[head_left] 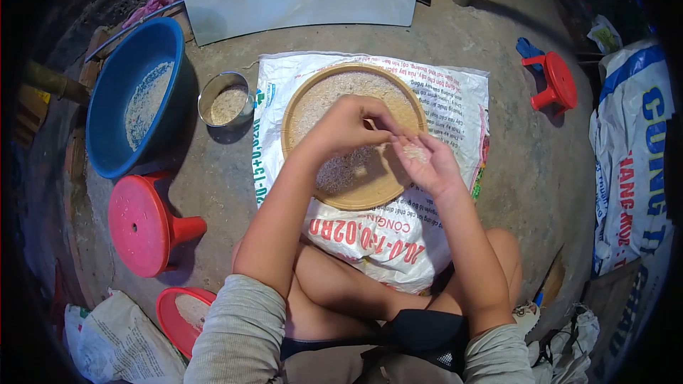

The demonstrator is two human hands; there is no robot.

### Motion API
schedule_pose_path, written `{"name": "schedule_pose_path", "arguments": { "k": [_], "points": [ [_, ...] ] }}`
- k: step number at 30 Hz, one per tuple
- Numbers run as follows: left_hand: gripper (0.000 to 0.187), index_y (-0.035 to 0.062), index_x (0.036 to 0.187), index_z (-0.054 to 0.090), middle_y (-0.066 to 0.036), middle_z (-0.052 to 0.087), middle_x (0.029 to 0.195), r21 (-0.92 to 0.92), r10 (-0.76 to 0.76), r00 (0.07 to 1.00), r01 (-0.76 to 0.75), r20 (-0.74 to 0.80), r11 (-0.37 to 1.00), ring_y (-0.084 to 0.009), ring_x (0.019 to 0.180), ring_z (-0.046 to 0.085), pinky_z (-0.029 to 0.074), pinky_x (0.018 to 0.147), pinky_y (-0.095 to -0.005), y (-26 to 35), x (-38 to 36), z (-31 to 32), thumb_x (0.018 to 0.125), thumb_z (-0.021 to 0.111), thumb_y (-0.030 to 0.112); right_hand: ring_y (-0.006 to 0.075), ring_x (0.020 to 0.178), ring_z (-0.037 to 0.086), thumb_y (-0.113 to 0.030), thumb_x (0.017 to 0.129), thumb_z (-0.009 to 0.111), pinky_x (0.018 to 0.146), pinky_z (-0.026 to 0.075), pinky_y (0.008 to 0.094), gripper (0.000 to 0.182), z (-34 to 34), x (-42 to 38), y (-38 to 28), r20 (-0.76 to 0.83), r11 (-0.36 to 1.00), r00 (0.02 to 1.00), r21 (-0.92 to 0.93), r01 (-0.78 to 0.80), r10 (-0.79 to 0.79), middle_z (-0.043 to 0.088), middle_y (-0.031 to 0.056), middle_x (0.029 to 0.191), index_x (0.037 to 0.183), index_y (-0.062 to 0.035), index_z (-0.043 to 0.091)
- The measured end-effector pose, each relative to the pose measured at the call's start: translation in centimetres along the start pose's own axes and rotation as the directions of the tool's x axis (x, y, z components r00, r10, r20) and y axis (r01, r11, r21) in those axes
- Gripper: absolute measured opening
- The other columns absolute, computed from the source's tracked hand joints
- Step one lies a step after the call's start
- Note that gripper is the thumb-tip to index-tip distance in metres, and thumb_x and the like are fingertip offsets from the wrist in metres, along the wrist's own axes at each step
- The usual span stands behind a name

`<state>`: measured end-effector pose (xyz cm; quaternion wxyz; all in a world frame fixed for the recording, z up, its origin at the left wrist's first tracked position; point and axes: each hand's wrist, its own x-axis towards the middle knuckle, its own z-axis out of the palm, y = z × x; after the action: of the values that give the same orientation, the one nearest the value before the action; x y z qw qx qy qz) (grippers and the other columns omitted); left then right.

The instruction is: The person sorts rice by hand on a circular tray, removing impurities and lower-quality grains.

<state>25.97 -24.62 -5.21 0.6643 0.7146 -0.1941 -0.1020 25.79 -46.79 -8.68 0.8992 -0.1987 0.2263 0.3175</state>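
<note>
A round woven tray [356, 203] holding pale grains lies on a flattened white printed sack [455, 99]. Above the tray's right side, my right hand [427, 161] is turned palm up, with a small heap of grains in its cupped palm. My left hand [356, 126] reaches across the tray to it, thumb and fingertips pinched close to the right fingers. Whatever the left fingertips hold is too small to make out.
At the left are a blue basin [103, 124] with grains, a metal pot [248, 110] with grains, a red stool [139, 227] and a red bowl [167, 313]. Another red stool [560, 80] and a printed sack [629, 163] are at the right.
</note>
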Motion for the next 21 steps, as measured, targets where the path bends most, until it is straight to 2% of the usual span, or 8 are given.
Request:
{"name": "schedule_pose_path", "arguments": {
  "k": [2, 4, 5, 7, 9, 13, 15, 21],
  "points": [
    [0.024, 0.0071, 0.094, 0.071, -0.006, 0.065, 0.091, 0.066, 0.041, 0.999, -0.043, 0.028, 0.997, -0.0171, 0.078, 0.063, 0.05, 0.066, -0.0281, 1.6, -0.1, 1.6, 0.07, 0.075, 0.006, 0.0314, 0.108, 0.057, -0.017, 0.1, 0.032, 0.085, 0.052, 0.0376, 0.04, -0.1, 0.7, 0.8, 0.111, 0.995, 0.989, 0.001, -0.097, 0.097, 0.052, 0.0239, 0.122, 0.126, 0.0108, 0.041],
    [0.029, 0.0081, 0.1, 0.068, -0.005, 0.062, 0.098, 0.296, 0.184, 0.983, -0.177, 0.006, 0.939, -0.0153, 0.086, 0.061, 0.048, 0.065, -0.0245, 1.3, -0.1, 1.6, 0.072, 0.075, 0.012, 0.0315, 0.107, 0.058, -0.017, 0.1, 0.032, 0.086, 0.052, 0.0375, 0.04, 0.9, 0.8, 1.2, 0.152, 0.995, 0.985, 0.028, -0.092, 0.087, 0.053, 0.0241, 0.121, 0.125, 0.0111, 0.041],
    [0.029, 0.0081, 0.1, 0.068, -0.005, 0.062, 0.098, 0.296, 0.186, 0.983, -0.178, 0.002, 0.938, -0.0153, 0.086, 0.061, 0.048, 0.065, -0.0245, 0.8, -0.2, 1.1, 0.072, 0.075, 0.012, 0.0317, 0.106, 0.058, -0.017, 0.1, 0.032, 0.088, 0.052, 0.0375, 0.04, 1.4, 0.8, 1.3, 0.19, 0.994, 0.979, 0.054, -0.091, 0.079, 0.053, 0.0242, 0.12, 0.125, 0.0114, 0.041],
    [0.029, 0.0073, 0.099, 0.068, -0.006, 0.061, 0.096, 0.375, 0.186, 0.976, -0.131, -0.115, 0.918, -0.0169, 0.088, 0.06, 0.048, 0.066, -0.0275, -0.1, -0.3, 0.0, 0.072, 0.076, 0.015, 0.0319, 0.105, 0.059, -0.016, 0.099, 0.033, 0.089, 0.053, 0.0365, 0.038, 1.8, 1.1, 1.1, 0.105, 0.998, 0.993, 0.035, -0.057, 0.054, 0.053, 0.0245, 0.118, 0.123, 0.0127, 0.043],
    [0.03, 0.0071, 0.099, 0.067, -0.007, 0.059, 0.095, 0.447, 0.182, 0.976, -0.111, -0.12, 0.888, -0.0203, 0.087, 0.059, 0.048, 0.07, -0.0312, -1.1, -0.3, -0.2, 0.072, 0.076, 0.018, 0.0326, 0.106, 0.058, -0.015, 0.099, 0.033, 0.09, 0.054, 0.0364, 0.037, 1.3, 1.1, 0.2, -0.084, 0.978, 0.995, 0.204, -0.041, 0.059, 0.054, 0.0257, 0.117, 0.12, 0.0141, 0.045],
    [0.028, 0.0088, 0.096, 0.067, -0.008, 0.058, 0.095, 0.605, 0.205, 0.978, -0.146, -0.029, 0.782, -0.0267, 0.091, 0.058, 0.049, 0.076, -0.0362, -2.4, -0.8, 1.2, 0.071, 0.074, 0.016, 0.0334, 0.107, 0.058, -0.015, 0.1, 0.031, 0.09, 0.055, 0.0369, 0.038, 1.0, 1.2, -1.8, -0.103, 0.974, 0.99, 0.196, 0.112, -0.093, 0.054, 0.0262, 0.117, 0.117, 0.0148, 0.047],
    [0.023, 0.0087, 0.093, 0.065, -0.009, 0.059, 0.097, 0.719, 0.033, 0.998, -0.065, 0.058, 0.692, -0.028, 0.093, 0.059, 0.05, 0.078, -0.0383, -3.4, -0.8, 1.8, 0.07, 0.072, 0.011, 0.0334, 0.108, 0.058, -0.015, 0.1, 0.03, 0.09, 0.055, 0.0372, 0.038, 1.3, 1.0, -2.3, -0.104, 0.971, 0.99, 0.211, 0.115, -0.095, 0.054, 0.0254, 0.117, 0.117, 0.0147, 0.047],
    [0.01, 0.0038, 0.081, 0.068, -0.012, 0.065, 0.087, 0.608, 0.051, 0.999, -0.032, -0.014, 0.794, -0.0282, 0.077, 0.064, 0.052, 0.072, -0.0361, -4.1, -0.2, 0.4, 0.07, 0.069, 0.005, 0.0334, 0.109, 0.057, -0.014, 0.1, 0.031, 0.091, 0.054, 0.037, 0.038, 1.6, 1.2, -1.4, -0.139, 0.975, 0.981, 0.154, 0.158, -0.137, 0.054, 0.0239, 0.119, 0.118, 0.0147, 0.046]
  ]
}}
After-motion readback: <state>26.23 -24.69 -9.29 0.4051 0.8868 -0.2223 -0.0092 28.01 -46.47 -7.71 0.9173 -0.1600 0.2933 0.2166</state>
